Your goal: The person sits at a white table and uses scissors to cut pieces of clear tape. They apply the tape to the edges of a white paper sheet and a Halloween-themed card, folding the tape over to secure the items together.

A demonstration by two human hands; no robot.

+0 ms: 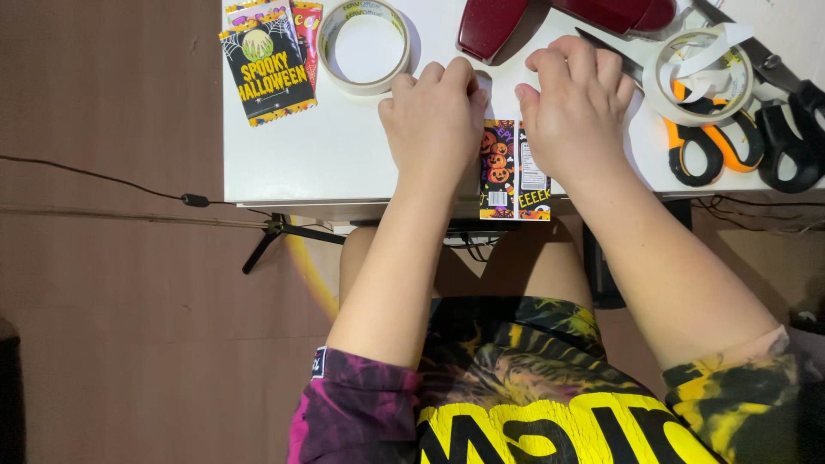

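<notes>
You are sitting at a white table (344, 163) with both hands pressed down side by side near its front edge. Your left hand (434, 120) is curling its fingers down onto the tabletop, knuckles up, and your right hand (576, 107) is doing the same just beside it. Between and under them is lying a small printed packet (514, 176), black with orange pumpkins on one half and a white label panel on the other. Its upper end is running under your fingertips, hidden from view, while its lower end is sticking out toward you between your wrists and reaching the table's front edge. Both hands are closing down on that hidden upper end, the left on the pumpkin side, the right on the label side; how exactly the fingers are pinching it cannot be told.

Beyond your left hand, a roll of pale tape (363, 45) is lying flat, well apart from the packet. To its left a stack of dark seasonal packets (268, 64) is sitting at the table's corner. Beyond your hands a dark red stapler (494, 26) is resting. To the right, a second tape roll (700, 73) is lying over orange-handled scissors (709, 150), with black-handled scissors (791, 146) alongside.
</notes>
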